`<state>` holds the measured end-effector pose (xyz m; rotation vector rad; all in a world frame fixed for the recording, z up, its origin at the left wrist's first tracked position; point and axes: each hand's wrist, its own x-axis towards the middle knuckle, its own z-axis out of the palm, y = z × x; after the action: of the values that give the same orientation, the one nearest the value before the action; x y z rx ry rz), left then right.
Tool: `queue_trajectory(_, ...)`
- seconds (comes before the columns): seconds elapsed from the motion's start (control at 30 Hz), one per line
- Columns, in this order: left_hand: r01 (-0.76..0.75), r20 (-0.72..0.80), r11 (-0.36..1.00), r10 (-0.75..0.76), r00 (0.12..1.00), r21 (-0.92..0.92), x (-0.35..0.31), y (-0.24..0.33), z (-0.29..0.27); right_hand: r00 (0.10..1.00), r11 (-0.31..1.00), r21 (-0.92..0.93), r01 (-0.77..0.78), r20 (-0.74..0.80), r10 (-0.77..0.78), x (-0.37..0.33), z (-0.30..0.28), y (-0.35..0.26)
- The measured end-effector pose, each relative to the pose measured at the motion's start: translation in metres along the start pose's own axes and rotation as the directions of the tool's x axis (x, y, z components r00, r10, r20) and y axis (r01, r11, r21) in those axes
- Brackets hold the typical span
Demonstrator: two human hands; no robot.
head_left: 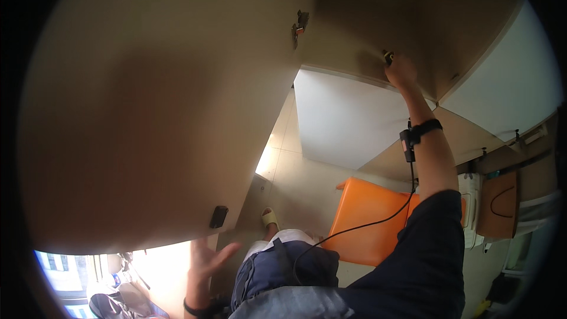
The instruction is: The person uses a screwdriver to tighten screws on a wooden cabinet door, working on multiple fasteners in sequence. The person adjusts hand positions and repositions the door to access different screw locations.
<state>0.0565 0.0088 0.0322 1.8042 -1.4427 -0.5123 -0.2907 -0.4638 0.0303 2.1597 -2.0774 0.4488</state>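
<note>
My right hand (403,73) reaches into an open cabinet (360,12). Its fingers are closed around a small black-and-yellow object (388,57), mostly hidden in the grip, so its kind cannot be made out. A wide wooden cabinet door (147,112) stands swung out at the left, joined by a metal hinge (300,26). My left hand (208,258) is low beside the door's bottom edge, thumb spread away from the fingers, holding nothing. Above it, a black handle (218,217) sits on the door.
Below the cabinet opening is a white panel (348,121). An orange chair (369,218) stands close to my right side, and a black cable (366,225) hangs from a device on my right forearm. A brown paper bag (498,207) is at the far right.
</note>
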Motion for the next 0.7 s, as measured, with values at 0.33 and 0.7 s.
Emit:
queue_trajectory(0.33, 0.064, 0.427, 0.968, 0.047, 0.903, -0.241, -0.016, 0.08, -0.007, 0.572, 0.111, 0.987, 0.119, 0.023, -0.82, -0.307, -0.129, -0.112)
queue_trajectory(0.7, 0.275, 0.594, 0.775, 0.157, 0.789, -0.57, -0.02, 0.094, 0.022, 0.704, -0.035, 0.873, 0.487, -0.416, -0.576, -0.39, -0.128, -0.095)
